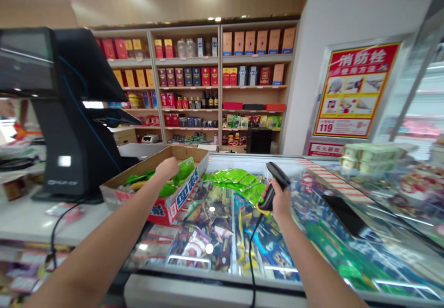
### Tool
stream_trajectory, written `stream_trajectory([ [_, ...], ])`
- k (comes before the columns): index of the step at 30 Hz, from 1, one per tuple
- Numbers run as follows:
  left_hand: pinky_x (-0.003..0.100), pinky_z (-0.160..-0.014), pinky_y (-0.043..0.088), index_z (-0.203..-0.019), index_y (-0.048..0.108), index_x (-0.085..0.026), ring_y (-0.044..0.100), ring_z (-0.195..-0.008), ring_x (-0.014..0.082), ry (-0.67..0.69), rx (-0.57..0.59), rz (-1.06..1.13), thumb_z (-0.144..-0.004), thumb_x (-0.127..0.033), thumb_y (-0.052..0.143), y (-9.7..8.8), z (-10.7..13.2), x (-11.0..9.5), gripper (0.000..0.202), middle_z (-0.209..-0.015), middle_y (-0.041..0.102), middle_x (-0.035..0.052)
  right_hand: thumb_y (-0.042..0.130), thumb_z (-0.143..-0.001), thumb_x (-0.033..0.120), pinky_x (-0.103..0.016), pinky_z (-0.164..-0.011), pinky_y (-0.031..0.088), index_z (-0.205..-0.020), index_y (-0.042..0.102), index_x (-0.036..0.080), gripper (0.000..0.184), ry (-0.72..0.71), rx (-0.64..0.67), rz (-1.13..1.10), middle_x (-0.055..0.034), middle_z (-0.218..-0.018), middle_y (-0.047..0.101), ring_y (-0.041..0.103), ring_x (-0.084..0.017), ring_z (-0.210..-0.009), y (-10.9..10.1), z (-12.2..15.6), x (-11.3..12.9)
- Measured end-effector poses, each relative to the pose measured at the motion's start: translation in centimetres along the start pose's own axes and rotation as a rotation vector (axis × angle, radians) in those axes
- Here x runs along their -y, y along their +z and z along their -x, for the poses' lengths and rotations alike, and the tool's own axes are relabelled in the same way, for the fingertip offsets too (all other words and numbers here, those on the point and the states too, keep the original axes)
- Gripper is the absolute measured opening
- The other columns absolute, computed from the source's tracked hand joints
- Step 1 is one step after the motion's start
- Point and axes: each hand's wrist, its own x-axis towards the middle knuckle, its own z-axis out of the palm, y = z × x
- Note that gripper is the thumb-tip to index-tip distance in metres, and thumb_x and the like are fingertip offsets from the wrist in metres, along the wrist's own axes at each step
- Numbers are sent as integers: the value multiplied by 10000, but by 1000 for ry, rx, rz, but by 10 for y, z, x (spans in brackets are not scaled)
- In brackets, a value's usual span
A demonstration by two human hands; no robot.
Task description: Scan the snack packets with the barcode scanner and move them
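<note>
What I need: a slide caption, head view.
Left hand at cardboard box of green packets; right hand holding corded barcode scanner.

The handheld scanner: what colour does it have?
The scanner is mainly black, best seen in the head view.

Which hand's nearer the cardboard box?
Left. The left hand is at the opening of the cardboard box; the right hand is out to its right, gripping the scanner.

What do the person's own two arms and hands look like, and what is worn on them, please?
Both the left forearm and the right forearm are bare to the picture's edge, without visible sleeves. The left hand and right hand are ungloved. No watch or bracelet shows; rings cannot be judged, because fingers are partly hidden.
</note>
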Motion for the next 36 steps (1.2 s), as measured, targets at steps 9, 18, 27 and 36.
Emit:
stream_trajectory([
  [9,284,-759,449,-816,617,-178,594,-789,198,135,-228,238,-812,-349,528,-31,40,-55,193,-802,664,43,722,-681,516,-296,-361,392,-738,564,221,339,48,54,-35,33,-510,557,493,-144,-351,5,6,2],
  [18,255,-620,348,-676,532,-216,506,-608,160,160,73,468,-776,-276,574,83,114,-58,124,-601,541,-18,716,-694,524,-240,-364,394,-801,589,171,390,209,453,47,20,-528,591,515,-120,-358,4,14,9],
  [27,268,-658,384,-703,523,-202,549,-659,163,144,99,444,-799,-285,537,92,116,-37,127,-656,577,-15,693,-737,497,-245,-362,389,-746,598,167,343,305,720,193,14,-511,585,512,-119,-347,1,14,1],
  [36,271,-644,387,-710,505,-209,552,-645,160,198,125,468,-810,-308,523,93,122,-42,142,-643,578,-19,697,-718,492,-248,-367,385,-711,589,173,336,347,688,183,16,-510,579,506,-118,-344,1,16,0],
])
